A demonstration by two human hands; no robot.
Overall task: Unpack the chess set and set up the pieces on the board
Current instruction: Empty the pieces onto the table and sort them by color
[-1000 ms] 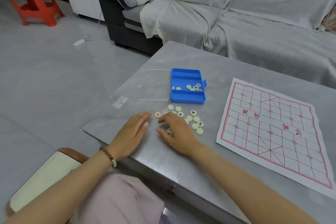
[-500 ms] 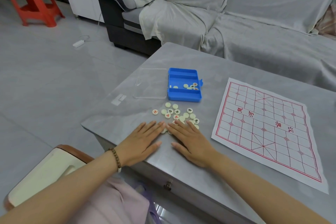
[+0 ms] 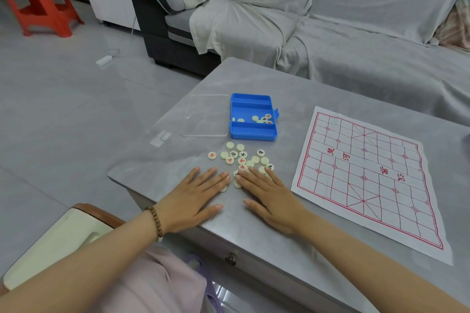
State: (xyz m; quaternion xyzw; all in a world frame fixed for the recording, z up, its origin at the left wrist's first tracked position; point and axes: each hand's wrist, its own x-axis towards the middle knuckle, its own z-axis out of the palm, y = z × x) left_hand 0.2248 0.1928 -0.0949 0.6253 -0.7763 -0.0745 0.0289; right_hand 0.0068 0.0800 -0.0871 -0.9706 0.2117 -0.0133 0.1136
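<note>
Several cream round chess pieces (image 3: 241,159) with red or black characters lie scattered on the grey table, in front of a blue box (image 3: 253,117) that still holds a few pieces. The box's clear lid (image 3: 206,115) lies open to its left. A white paper board (image 3: 366,175) with a red grid is spread out at the right. My left hand (image 3: 195,197) lies flat, fingers straight, its tips at the near edge of the pieces. My right hand (image 3: 269,194) lies flat beside it, fingers over a few near pieces.
The grey table (image 3: 254,79) ends close to my body, with a drawer knob (image 3: 230,259) below its edge. A covered grey sofa (image 3: 330,20) stands behind, a red stool (image 3: 38,0) at far left. A cream chair arm (image 3: 63,244) is at lower left.
My right hand has uncurled and both hands now lie flat side by side at the near edge of the pieces. The pieces have spread a little.
</note>
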